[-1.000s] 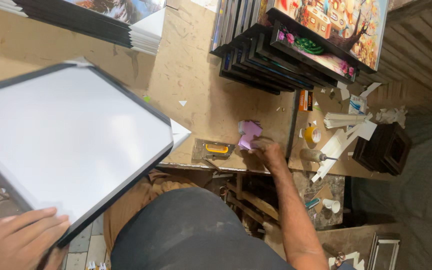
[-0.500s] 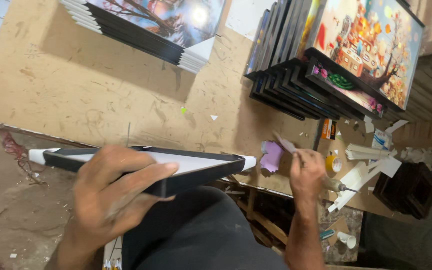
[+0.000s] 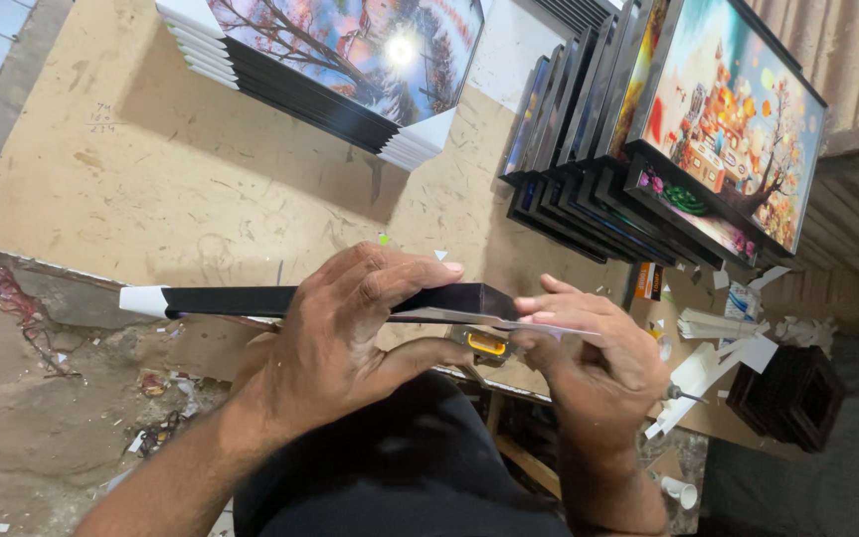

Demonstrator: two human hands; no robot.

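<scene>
Now, head view: left hand wraps fingers round the black picture frame, held edge-on over the desk w/ a white corner guard at its far left end. Right hand pinches the frame's right corner, thumb & fingers pressed on it; stacks of framed prints lean behind

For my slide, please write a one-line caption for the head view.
Both hands, left hand and right hand, hold a black picture frame edge-on above a workbench with stacked framed pictures.
</scene>
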